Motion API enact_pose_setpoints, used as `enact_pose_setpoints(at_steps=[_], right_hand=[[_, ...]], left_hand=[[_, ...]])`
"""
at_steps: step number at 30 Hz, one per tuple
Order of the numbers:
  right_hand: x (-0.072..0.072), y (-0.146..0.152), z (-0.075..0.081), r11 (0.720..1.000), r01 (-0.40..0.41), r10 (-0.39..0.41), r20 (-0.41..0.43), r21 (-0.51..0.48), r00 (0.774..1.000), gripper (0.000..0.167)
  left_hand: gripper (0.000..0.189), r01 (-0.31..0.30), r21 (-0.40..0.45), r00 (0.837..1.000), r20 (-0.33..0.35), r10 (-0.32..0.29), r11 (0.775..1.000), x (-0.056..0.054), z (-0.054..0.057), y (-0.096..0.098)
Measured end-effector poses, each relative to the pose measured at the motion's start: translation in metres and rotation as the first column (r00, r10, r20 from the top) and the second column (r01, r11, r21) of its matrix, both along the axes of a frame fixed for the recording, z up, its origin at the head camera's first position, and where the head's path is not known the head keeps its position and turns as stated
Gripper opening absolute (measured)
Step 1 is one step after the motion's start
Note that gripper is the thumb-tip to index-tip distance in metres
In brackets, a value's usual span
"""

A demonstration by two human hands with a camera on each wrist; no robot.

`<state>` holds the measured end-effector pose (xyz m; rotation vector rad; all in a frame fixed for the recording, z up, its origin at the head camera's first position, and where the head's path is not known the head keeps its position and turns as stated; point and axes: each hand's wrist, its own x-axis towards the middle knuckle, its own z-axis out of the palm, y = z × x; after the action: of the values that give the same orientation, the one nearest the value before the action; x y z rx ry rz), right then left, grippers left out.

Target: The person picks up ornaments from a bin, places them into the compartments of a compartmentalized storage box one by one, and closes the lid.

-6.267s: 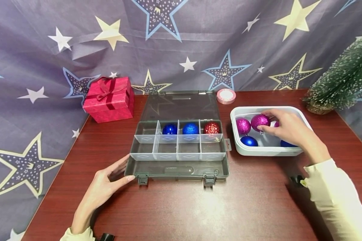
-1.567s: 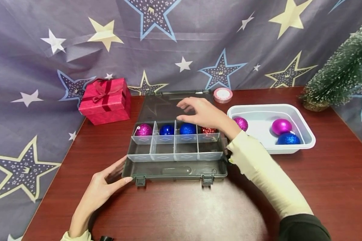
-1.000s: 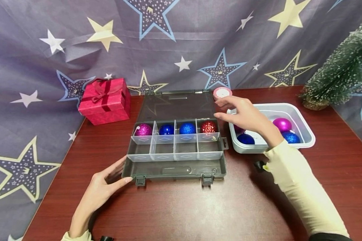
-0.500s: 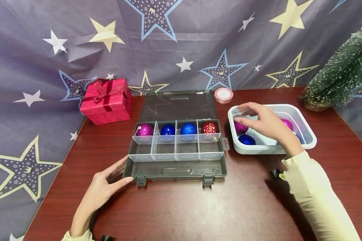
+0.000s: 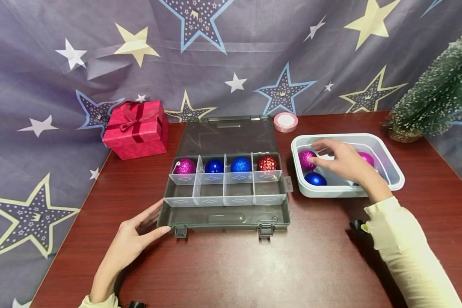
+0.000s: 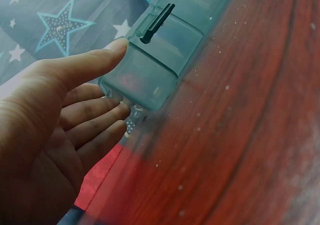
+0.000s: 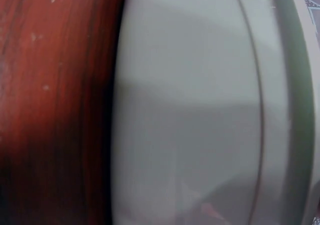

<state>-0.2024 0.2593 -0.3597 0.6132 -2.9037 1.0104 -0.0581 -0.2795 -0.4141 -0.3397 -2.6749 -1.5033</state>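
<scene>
My left hand [image 5: 128,239] rests at the near left corner of a grey divided organizer box [image 5: 225,218], thumb on the front edge, nearly straight fingers along its side. In the box's back row sit a magenta glitter bauble [image 5: 185,166], a shiny blue bauble [image 5: 214,166], a blue glitter bauble [image 5: 240,164] and a red textured bauble [image 5: 267,163]. My right hand [image 5: 344,164] reaches into a white tub [image 5: 331,193], thumb tip right at a second magenta glitter bauble [image 5: 306,160], fingers spread. A plain blue bauble [image 5: 315,179] and a pink bauble [image 5: 367,158] also lie there.
The box's clear lid [image 5: 229,136] lies back behind it. A pink ribbon roll [image 5: 285,122] and a red gift box [image 5: 136,130] stand at the back. At the right is a small frosted tree [image 5: 435,94]. The right wrist view shows mostly the tub's wall [image 7: 190,85].
Since the earliest frame, a magenta glitter bauble has come into the box's back left compartment. My right hand has moved back from the box and lowered into the tub. The left hand stays put.
</scene>
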Motion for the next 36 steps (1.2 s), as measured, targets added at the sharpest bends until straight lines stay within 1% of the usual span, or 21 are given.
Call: enact_pose_setpoints(at_steps=[5,19,24,29,36], right_hand=[[-0.0030,-0.0009,-0.0040,1.000,-0.012,0.012,0.027,0.013,1.000,0.047],[-0.0083,-0.0078,-0.0089,0.996,-0.036,0.029,0.081,0.085,0.996,0.055],[-0.0091,-0.0083,-0.0091,0.995,-0.040,0.033,0.074,0.096,0.997,0.053],[-0.0079,-0.0070,-0.0074,0.996,-0.029,0.024,0.066,0.081,0.998,0.052],[-0.0032,-0.0054,-0.0037,0.998,-0.021,0.020,0.027,0.064,0.999,0.053]], left_hand=[[0.066,-0.011,-0.015,1.000,0.007,0.011,1.000,0.0005,-0.0001,-0.0007],[0.067,0.001,0.009,1.000,0.004,-0.001,1.000,0.0003,0.0005,-0.0005],[0.068,-0.002,0.004,1.000,0.004,0.002,1.000,-0.0006,0.0006,-0.0007],[0.067,-0.006,0.001,1.000,0.011,0.006,1.000,-0.0011,0.0005,-0.0013],[0.067,-0.010,-0.004,1.000,0.011,0.010,1.000,-0.0006,-0.0001,-0.0008]])
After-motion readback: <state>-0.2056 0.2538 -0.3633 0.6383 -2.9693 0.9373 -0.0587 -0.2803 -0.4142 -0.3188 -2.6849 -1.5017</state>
